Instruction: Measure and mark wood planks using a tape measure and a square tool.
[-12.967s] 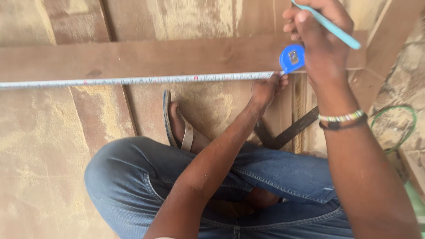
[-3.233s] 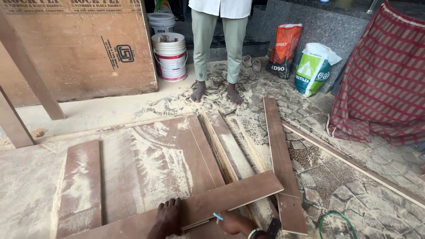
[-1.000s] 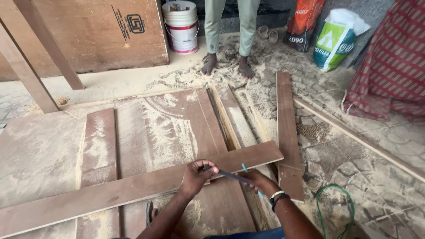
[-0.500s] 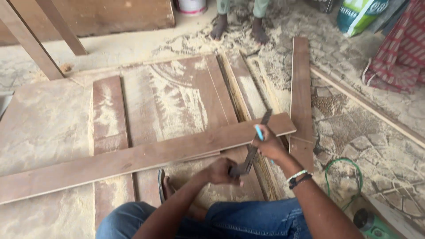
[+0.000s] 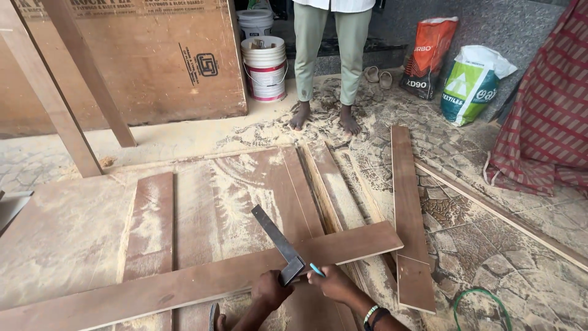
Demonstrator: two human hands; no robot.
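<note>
The left hand (image 5: 271,289) grips a try square (image 5: 278,242) on the long plank (image 5: 202,279); the right hand (image 5: 334,283) pinches a blue pencil (image 5: 316,270).

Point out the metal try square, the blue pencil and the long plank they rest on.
try square (image 5: 277,238), head view, middle of its dark metal blade.
blue pencil (image 5: 316,270), head view, the tip that shows above the right hand.
long plank (image 5: 355,240), head view, bare face near its right end.

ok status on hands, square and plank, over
Left hand holds dark metal try square against long brown wooden plank. Right hand holds light blue pencil at the blade. Nothing blocking; sawdust around.
</note>
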